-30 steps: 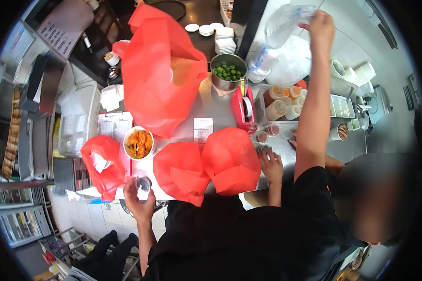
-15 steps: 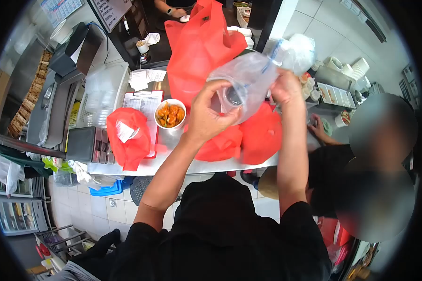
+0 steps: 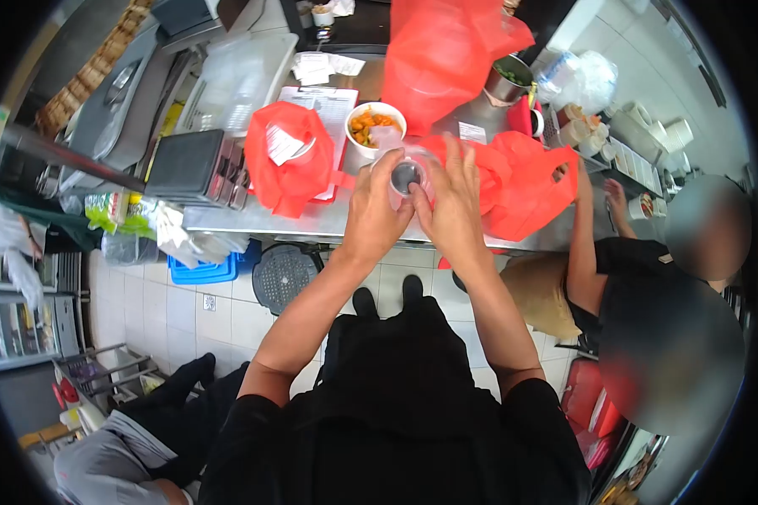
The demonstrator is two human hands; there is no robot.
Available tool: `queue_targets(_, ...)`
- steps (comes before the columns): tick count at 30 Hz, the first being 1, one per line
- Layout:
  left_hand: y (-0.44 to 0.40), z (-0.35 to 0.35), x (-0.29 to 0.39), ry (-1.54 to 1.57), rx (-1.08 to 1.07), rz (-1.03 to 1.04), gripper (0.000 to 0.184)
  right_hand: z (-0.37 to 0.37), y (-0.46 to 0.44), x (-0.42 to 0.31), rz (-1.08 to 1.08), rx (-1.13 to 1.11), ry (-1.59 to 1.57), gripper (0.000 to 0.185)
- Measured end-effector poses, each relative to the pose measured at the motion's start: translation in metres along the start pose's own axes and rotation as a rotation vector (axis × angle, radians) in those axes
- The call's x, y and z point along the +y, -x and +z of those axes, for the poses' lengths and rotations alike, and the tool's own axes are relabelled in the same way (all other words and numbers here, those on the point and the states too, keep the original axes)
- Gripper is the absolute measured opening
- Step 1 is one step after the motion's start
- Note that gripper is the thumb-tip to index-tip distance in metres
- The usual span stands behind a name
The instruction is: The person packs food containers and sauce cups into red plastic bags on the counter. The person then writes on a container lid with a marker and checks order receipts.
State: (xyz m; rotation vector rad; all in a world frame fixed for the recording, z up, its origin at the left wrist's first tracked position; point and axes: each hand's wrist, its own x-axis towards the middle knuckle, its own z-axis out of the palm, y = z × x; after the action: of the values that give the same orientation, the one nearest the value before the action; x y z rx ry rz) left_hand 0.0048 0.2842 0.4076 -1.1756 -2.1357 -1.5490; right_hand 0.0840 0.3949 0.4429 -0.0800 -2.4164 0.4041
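A small clear plastic cup (image 3: pixel 405 176) with something dark in it is held between my two hands, with clear plastic film around it. My left hand (image 3: pixel 374 202) grips its left side, thumb and fingers curled. My right hand (image 3: pixel 451 202) closes on the right side, its thumb near the cup's edge. Just beyond my hands stands a white bowl (image 3: pixel 352 133) of orange-sauced food. A red bag (image 3: pixel 290 168) with a receipt on it sits to the left. Another red bag (image 3: pixel 526 181) lies to the right of my hands.
A large red bag (image 3: pixel 438 76) stands at the back of the steel counter (image 3: pixel 227 220). A clipboard (image 3: pixel 333 103) with papers lies left of the bowl. Behind it is a plastic bin (image 3: pixel 257 63). At right, a co-worker (image 3: pixel 623 278) reaches over the counter beside several containers.
The clear bag, held up and stretched between my hands before, is now gathered close around the cup. Both hands have come together, lower and nearer my body. The view has tilted downward.
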Motion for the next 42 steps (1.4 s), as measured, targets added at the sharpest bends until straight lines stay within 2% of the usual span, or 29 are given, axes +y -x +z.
queue_targets(1,0.006,-0.006,-0.002,-0.025,-0.002,-0.023,0.066,0.012,0.0,0.0,0.084,0.017,0.033,0.031)
queue_targets(2,0.013,-0.011,-0.004,-0.05,-0.007,-0.05,0.067,0.017,0.0,0.001,0.069,0.007,0.016,0.031)
queue_targets(4,0.025,-0.017,-0.009,-0.066,0.008,-0.063,0.067,0.021,0.003,0.002,0.128,-0.192,-0.198,0.031)
queue_targets(7,0.031,-0.019,-0.009,-0.041,0.043,-0.042,0.066,0.024,0.002,0.004,0.199,-0.246,-0.358,0.034)
queue_targets(11,0.033,-0.026,0.002,-0.009,0.039,-0.044,0.063,0.033,0.014,0.012,0.188,-0.158,-0.414,0.034)
queue_targets(13,0.035,-0.03,0.011,-0.009,0.023,-0.032,0.058,0.027,0.012,0.009,0.65,-0.304,-0.764,0.03)
queue_targets(14,0.035,-0.032,0.017,-0.007,0.01,-0.015,0.053,0.027,0.013,0.009,0.649,-0.304,-0.766,0.03)
queue_targets(16,0.041,-0.031,0.038,0.061,-0.047,-0.023,0.048,0.03,0.016,0.01,0.386,0.038,-0.503,0.027)
queue_targets(18,0.048,-0.027,0.052,0.12,-0.092,-0.037,0.043,0.036,0.024,0.018,0.283,0.064,-0.436,0.026)
queue_targets(20,0.051,-0.023,0.058,0.143,-0.155,0.221,0.04,0.036,0.029,0.018,0.319,-0.002,-0.601,0.026)
queue_targets(21,0.052,-0.028,0.056,0.035,-0.089,0.179,0.037,0.032,0.026,0.01,0.42,-0.017,-0.586,0.024)
queue_targets(22,0.05,-0.026,0.055,0.018,-0.072,0.17,0.037,0.033,0.028,0.008,0.403,-0.032,-0.599,0.024)
queue_targets(24,0.038,-0.018,0.051,-0.036,0.357,-0.196,0.029,0.042,0.032,0.011,0.423,-0.038,-0.605,0.024)
queue_targets(25,0.051,-0.008,0.017,0.086,0.088,-0.311,0.022,0.052,0.036,0.011,0.348,-0.093,-0.686,0.02)
queue_targets(26,0.058,-0.001,0.004,0.079,0.109,-0.321,0.022,0.062,0.042,0.012,0.333,-0.112,-0.692,0.02)
queue_targets(28,0.053,0.011,-0.006,0.102,0.077,-0.271,0.023,0.08,0.047,0.015,0.426,-0.263,-0.911,0.015)
queue_targets(29,0.052,0.014,-0.003,0.07,0.062,-0.324,0.021,0.083,0.051,0.023,0.552,-0.464,-0.926,0.011)
queue_targets(30,0.053,0.017,-0.004,0.075,0.064,-0.321,0.021,0.089,0.055,0.028,0.55,-0.463,-0.92,0.011)
queue_targets(32,0.058,0.023,-0.01,-0.188,-0.072,-0.254,0.022,0.105,0.063,0.038,0.346,-0.498,-0.567,0.012)
queue_targets(33,0.061,0.026,-0.014,-0.186,-0.07,-0.262,0.022,0.115,0.065,0.042,0.347,-0.505,-0.566,0.012)
queue_targets(35,0.066,0.035,-0.022,-0.089,0.053,-0.338,0.024,0.138,0.066,0.046,0.525,-0.372,-0.758,0.021)
queue_targets(36,0.069,0.04,-0.032,-0.088,0.059,-0.348,0.024,0.154,0.067,0.052,0.523,-0.384,-0.756,0.021)
queue_targets(38,0.076,0.05,-0.062,-0.017,0.14,-0.564,0.026,0.187,0.065,0.062,0.404,-0.522,-0.494,0.027)
queue_targets(39,0.079,0.052,-0.073,-0.069,0.116,-0.649,0.027,0.196,0.064,0.063,0.37,-0.597,-0.366,0.031)
queue_targets(40,0.086,0.058,-0.088,-0.065,0.126,-0.659,0.027,0.204,0.065,0.065,0.363,-0.609,-0.362,0.031)
queue_targets(42,0.099,0.066,-0.112,0.212,0.218,-0.666,0.029,0.217,0.065,0.068,0.431,-0.619,-0.218,0.029)
